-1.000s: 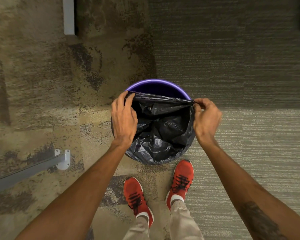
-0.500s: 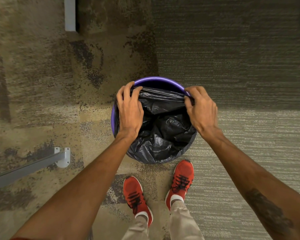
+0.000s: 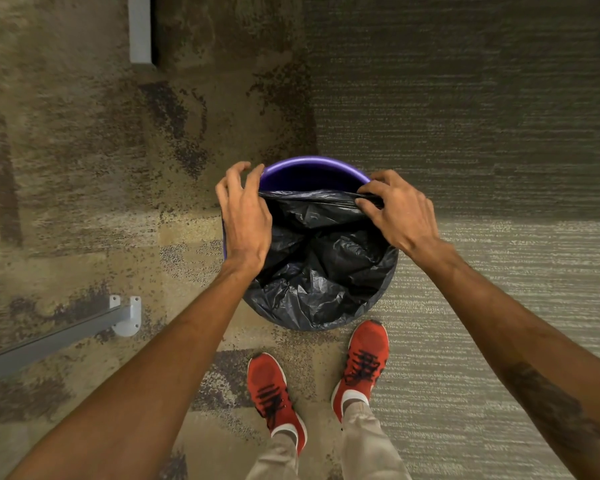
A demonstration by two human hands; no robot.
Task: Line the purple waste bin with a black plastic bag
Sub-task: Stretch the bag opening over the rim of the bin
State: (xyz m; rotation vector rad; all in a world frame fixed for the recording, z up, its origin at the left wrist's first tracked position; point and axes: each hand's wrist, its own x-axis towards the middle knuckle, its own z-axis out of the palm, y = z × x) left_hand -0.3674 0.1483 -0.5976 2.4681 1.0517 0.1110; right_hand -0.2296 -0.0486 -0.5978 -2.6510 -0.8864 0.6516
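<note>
The round purple waste bin [image 3: 312,168] stands on the carpet right in front of my feet. A crinkled black plastic bag [image 3: 323,265] fills its inside and is folded over the near and side parts of the rim. The far arc of the rim is bare purple. The bag's far edge stretches taut in a straight line between my hands. My left hand [image 3: 245,216] grips that edge at the bin's left rim, fingers curled over it. My right hand [image 3: 400,211] pinches the same edge at the right rim.
My red shoes [image 3: 361,358] stand just behind the bin. A grey metal furniture leg with a white foot [image 3: 127,318] lies on the floor at the left. Another pale leg [image 3: 140,29] shows at the top left. Patterned carpet surrounds the bin.
Both hands have carried the bag's far edge further away from me along the rim, so less purple rim shows than a second ago. The left fingers now spread over the rim.
</note>
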